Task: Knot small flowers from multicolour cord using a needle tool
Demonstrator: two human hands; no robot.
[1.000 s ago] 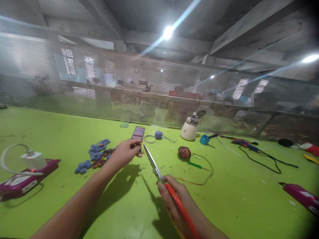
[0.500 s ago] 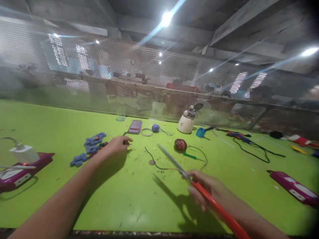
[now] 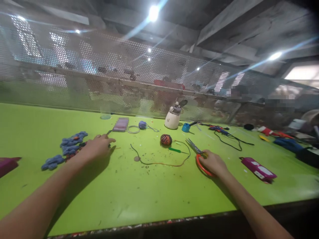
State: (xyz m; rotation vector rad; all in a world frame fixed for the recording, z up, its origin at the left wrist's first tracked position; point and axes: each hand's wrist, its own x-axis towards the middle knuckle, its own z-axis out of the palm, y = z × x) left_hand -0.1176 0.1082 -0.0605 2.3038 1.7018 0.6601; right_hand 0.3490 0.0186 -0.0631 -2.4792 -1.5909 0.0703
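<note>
My right hand (image 3: pixel 213 162) rests on the green table (image 3: pixel 139 192), closed round the red handle of a pair of scissors (image 3: pixel 198 153) whose blades lie flat and point up-left. My left hand (image 3: pixel 96 148) lies fingers-curled on the table beside a heap of blue crochet flowers (image 3: pixel 67 146); what it pinches is too small to make out. Between the hands lie a multicoloured yarn ball (image 3: pixel 165 139), a green crochet hook (image 3: pixel 174 150) and a loose dark-and-orange yarn strand (image 3: pixel 159 163).
Further back lie a phone (image 3: pixel 121 124), a ring (image 3: pixel 134 129), a blue yarn ball (image 3: pixel 142 124), a white bottle (image 3: pixel 172 120) and a blue cup (image 3: pixel 185 127). A magenta box (image 3: pixel 258 168) sits to the right. A perforated screen (image 3: pixel 119 83) closes the far edge.
My right hand swung right and lowered the scissors from the air onto the table. My left hand sank to the table by the crochet flowers. The view turned to the right.
</note>
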